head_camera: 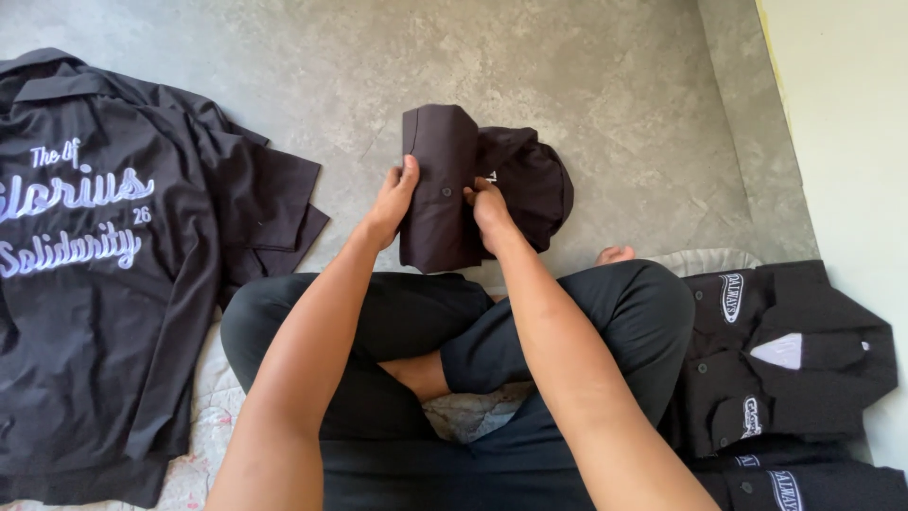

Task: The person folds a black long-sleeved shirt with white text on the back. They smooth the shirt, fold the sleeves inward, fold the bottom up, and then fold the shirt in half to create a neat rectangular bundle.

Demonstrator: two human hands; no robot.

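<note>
Two bare hands work one folded black shirt (443, 189) held upright over the grey floor (615, 85), just ahead of the person's crossed legs in black trousers (397, 322).

Far left – a black shirt spread flat (104, 284) on the floor, back side up, pale script lettering across it, collar at top, one sleeve fanned out toward the middle.

Left hand (394, 199): closed on the left edge of the folded black shirt, thumb on the front panel, fingers wrapped behind and hidden. Right hand (489, 203): pinched narrow on the same shirt's right edge, right beside a small dark button on the placket. The folded panel stands tall and narrow between the two hands – the rest of the fabric bunches in a loose rounded lump behind and to the right, resting on the floor.

A bare toe (615, 254) shows just past the right knee.

Far right – a stack of folded black shirts (785, 360) with white oval chest patches, lying against the right thigh near a pale wall (851, 142). More folded ones sit below it at the bottom edge.
</note>
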